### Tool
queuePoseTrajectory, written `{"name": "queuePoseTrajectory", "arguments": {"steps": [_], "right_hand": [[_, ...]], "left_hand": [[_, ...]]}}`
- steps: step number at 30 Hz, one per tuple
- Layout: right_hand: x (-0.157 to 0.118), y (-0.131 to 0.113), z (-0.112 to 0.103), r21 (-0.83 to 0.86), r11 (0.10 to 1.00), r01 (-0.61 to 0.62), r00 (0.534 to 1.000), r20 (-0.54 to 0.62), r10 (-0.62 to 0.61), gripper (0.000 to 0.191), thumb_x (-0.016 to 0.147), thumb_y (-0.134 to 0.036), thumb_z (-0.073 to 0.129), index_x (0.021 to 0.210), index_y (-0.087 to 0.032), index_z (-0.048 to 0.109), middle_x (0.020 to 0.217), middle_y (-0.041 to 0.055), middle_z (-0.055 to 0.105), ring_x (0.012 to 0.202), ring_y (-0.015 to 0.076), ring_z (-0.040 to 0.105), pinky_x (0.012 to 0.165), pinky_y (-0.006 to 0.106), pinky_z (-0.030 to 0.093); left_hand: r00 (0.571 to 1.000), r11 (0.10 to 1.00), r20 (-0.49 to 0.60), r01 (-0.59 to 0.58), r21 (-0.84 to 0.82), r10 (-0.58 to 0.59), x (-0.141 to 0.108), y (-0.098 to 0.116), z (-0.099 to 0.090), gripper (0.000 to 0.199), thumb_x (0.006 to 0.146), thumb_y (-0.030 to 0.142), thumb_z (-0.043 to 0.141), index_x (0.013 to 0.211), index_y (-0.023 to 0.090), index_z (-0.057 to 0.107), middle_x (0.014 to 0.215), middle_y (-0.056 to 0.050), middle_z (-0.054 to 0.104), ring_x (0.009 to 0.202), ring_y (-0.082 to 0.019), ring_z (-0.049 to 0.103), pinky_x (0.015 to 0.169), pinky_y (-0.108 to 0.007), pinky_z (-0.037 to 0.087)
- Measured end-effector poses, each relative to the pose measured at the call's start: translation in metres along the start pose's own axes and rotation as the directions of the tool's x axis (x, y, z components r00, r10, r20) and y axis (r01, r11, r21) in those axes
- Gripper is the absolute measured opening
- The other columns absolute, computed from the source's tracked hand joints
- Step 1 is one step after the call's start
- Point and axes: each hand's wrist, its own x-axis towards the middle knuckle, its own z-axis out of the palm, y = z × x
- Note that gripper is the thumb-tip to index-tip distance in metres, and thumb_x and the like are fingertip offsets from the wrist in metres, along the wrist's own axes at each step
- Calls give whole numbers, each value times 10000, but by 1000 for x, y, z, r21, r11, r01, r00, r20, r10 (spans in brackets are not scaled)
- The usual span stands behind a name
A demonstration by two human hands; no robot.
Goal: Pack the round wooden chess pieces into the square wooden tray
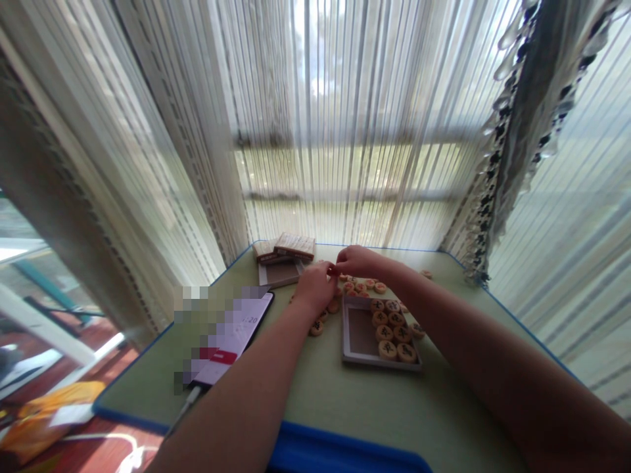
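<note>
Checking hand position: the left hand and the right hand are held close together above a green tabletop with a blue edge. The right fingertips sit just beside the left hand's fingers. Both hands are curled and partly closed, backs upward. The fingers conceal whatever lies beneath them, so it cannot be determined whether either hand is gripping an item.

Round wooden xiangqi pieces form a loose cluster directly below and just ahead of the right hand. Further loose pieces lie just below the left hand, toward its wrist. Below and to the right of the right hand, a shallow cardboard box tray holds a packed group of pieces bearing dark engraved characters. Some additional pieces rest beside its far rim.

Beyond the left hand is a second cardboard tray, with printed box sections at its far side. To the left of the left hand, a smartphone lies screen upward, partly obscured by pixelation, with a white charging cable at its lower end. Sheer striped curtains hang beyond the table.
</note>
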Motion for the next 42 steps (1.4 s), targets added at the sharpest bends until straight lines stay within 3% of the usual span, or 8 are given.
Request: {"name": "queuePoseTrajectory", "arguments": {"steps": [6,9,16,22,27,33,37,42], "right_hand": [[-4,4,-6,76,993,-89,959,275,65,283,687,-345,536,709,-101,676,670,61,646,557,117,535,508,225,374],[-2,8,-7,126,984,-122,950,303,79,215,686,-268,521,658,-107,660,622,58,627,534,119,524,503,238,383],[-5,19,-22,269,952,-142,990,19,143,146,695,-200,547,568,-162,609,568,59,600,538,138,503,498,276,375],[-35,9,-44,484,874,-47,985,-122,120,295,812,-405,470,769,-148,607,667,39,634,481,84,524,465,222,377],[-73,11,-32,168,977,-129,885,-425,190,263,809,-367,479,783,-165,646,721,46,660,610,127,564,573,242,395],[-105,66,23,30,986,-166,754,-640,147,261,822,-279,442,892,-168,668,920,69,669,886,187,569,830,302,394],[-105,89,42,-15,988,-157,839,-530,125,285,823,-311,449,943,-184,675,982,73,662,933,208,547,867,336,394],[-97,76,44,-18,1000,5,913,-409,-12,409,897,-363,312,1167,-219,583,1202,54,581,1124,215,470,979,378,327]], "left_hand": [[977,973,187,-136,184,101,-5,10,-1,283,774,397,506,878,192,671,883,-66,676,866,-206,598,764,-282,439],[979,973,191,-103,206,63,-5,12,-2,306,782,420,489,868,193,675,859,-65,674,850,-196,598,759,-277,436],[997,970,-67,44,241,-28,-3,9,-7,249,761,377,511,847,195,659,851,-64,659,853,-203,562,758,-295,418],[994,970,-112,45,239,-18,-5,11,-10,225,742,349,513,827,194,653,838,-63,651,835,-210,550,739,-297,409],[994,973,-105,31,227,-7,-8,18,-13,250,751,363,497,844,190,650,850,-64,652,840,-206,553,747,-298,410],[999,964,-49,-1,266,15,-13,19,-9,303,767,426,477,819,185,653,841,-78,646,819,-212,564,720,-305,426],[998,959,-62,-7,284,25,-15,18,-8,286,771,401,467,823,187,650,829,-75,646,804,-212,567,707,-307,427],[998,956,-61,-14,292,33,-14,18,-10,301,769,423,462,802,186,644,815,-72,646,795,-215,566,687,-304,425]]}}
